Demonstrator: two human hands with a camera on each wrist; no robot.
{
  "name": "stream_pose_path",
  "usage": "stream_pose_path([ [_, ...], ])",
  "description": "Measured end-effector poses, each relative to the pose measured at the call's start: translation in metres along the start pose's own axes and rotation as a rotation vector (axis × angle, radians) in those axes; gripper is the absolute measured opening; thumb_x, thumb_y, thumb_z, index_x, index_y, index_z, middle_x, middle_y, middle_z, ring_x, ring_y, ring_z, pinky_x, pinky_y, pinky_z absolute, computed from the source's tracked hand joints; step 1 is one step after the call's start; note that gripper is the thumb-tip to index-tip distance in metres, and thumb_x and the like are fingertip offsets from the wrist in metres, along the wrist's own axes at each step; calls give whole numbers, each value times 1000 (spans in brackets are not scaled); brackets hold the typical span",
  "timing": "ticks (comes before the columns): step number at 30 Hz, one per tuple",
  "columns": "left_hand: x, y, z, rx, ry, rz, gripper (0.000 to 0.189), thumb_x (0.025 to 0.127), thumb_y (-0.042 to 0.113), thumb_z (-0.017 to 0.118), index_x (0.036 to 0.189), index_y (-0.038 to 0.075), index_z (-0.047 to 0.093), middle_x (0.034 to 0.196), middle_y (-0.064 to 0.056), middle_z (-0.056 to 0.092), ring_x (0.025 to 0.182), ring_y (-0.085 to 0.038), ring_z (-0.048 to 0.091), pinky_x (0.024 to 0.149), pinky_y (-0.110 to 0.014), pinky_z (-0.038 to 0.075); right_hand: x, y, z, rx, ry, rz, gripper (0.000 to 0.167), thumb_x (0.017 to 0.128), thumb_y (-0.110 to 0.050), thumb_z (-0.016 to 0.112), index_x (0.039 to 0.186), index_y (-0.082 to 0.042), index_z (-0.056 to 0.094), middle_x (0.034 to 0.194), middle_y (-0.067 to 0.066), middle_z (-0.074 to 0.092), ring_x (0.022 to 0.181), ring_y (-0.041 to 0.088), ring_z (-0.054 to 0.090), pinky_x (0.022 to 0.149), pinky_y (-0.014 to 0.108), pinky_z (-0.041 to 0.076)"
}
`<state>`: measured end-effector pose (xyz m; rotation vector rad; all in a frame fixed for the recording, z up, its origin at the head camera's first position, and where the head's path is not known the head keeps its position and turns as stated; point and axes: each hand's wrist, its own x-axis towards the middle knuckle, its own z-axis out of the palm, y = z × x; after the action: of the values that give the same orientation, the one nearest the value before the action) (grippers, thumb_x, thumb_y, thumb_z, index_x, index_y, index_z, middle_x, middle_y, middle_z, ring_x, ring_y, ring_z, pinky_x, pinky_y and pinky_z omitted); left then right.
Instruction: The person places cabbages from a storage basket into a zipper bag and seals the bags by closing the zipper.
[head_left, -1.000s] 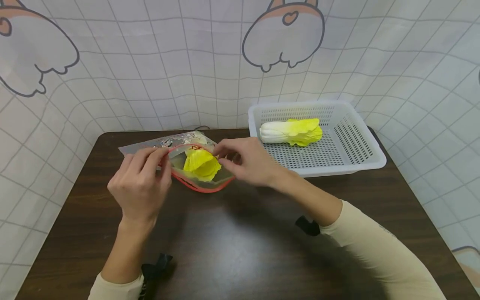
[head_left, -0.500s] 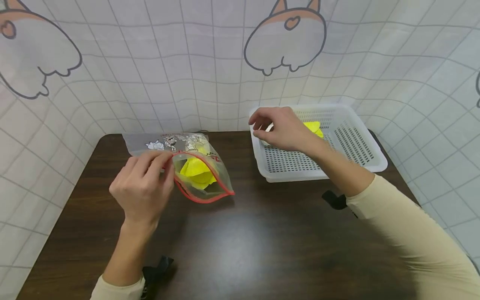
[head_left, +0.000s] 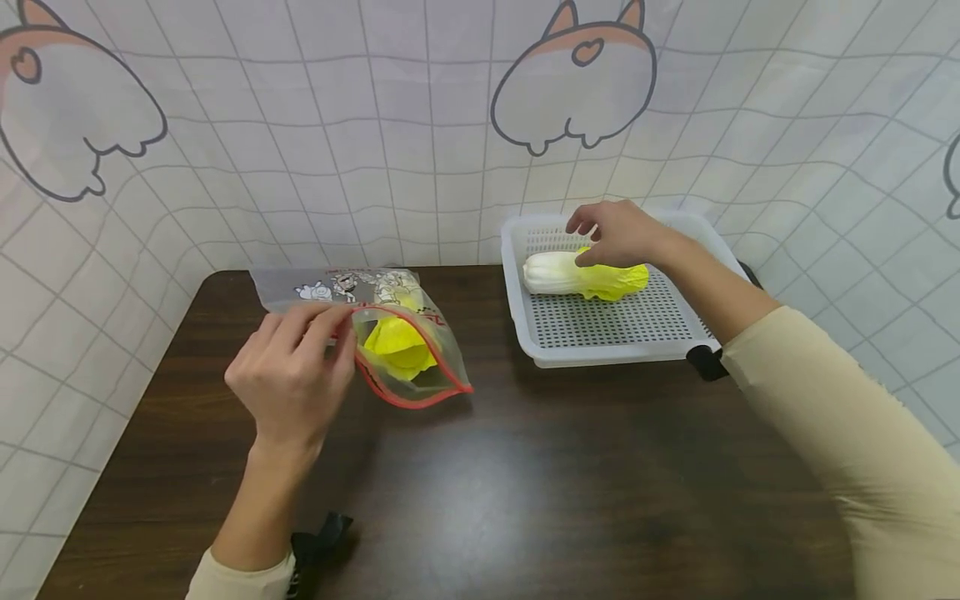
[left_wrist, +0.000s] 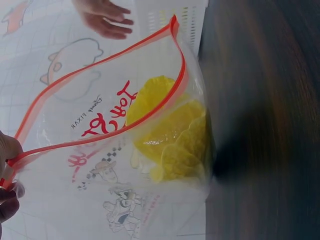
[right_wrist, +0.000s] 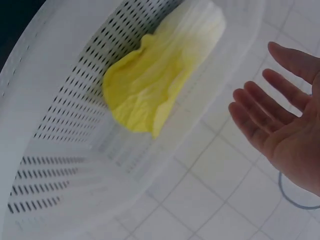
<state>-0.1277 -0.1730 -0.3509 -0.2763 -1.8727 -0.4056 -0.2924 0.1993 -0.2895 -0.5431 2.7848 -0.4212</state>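
My left hand point(head_left: 292, 367) pinches one end of the red-edged mouth of a clear zip bag point(head_left: 450, 350). Inside the bag sits a yellow leafy cabbage point(left_wrist: 170, 135); its mouth gapes toward me, and cartoon figures are printed on the film. Over the white basket point(head_left: 525, 333) hovers my right hand point(head_left: 626, 233), fingers spread and slightly bent, holding nothing. Below it a napa cabbage point(head_left: 555, 273), white stalk to the left and yellow leaves to the right, lies on the basket floor. The right wrist view shows the hand point(right_wrist: 285, 110) apart from that cabbage.
The dark wooden table point(head_left: 465, 492) carries the bag on the left and the basket at the back right. Behind them hangs a white grid-patterned curtain point(head_left: 360, 167) with cartoon dog prints. Black straps point(head_left: 322, 537) dangle at the wrists.
My right hand has let go of the bag's mouth and moved right, over the basket. The left hand keeps its hold, and the bag's free corner has dropped slightly.
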Motion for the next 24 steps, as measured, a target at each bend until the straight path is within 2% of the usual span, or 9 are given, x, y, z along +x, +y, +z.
stream_pose_path([
  [8,1,4,2,-3,-8,4,12,90,8,70,89,7,82,84,-7,76,63,-32,64,49,-44,47,14,23,6,-119,-102,56,59,92,-14,72,146,1,52,151,30,50,138,50,48,112,62,43],
  [15,-1,6,2,-4,-40,27,11,90,7,71,90,7,82,85,-7,76,66,-32,65,52,-43,51,28,35,13,-166,-199,75,70,96,-25,72,154,0,42,158,29,43,144,51,42,116,64,38],
  [19,-2,8,3,-5,-65,53,12,91,9,71,91,6,82,85,-8,76,66,-32,65,53,-42,52,33,37,15,-179,-234,78,68,100,-28,68,155,0,40,158,28,42,145,51,40,118,64,35],
  [24,-3,8,3,1,-77,60,14,93,12,70,93,5,82,86,-9,76,67,-32,65,54,-42,53,37,37,18,-194,-264,89,65,100,-21,69,155,-2,40,159,28,41,147,50,38,118,65,34],
])
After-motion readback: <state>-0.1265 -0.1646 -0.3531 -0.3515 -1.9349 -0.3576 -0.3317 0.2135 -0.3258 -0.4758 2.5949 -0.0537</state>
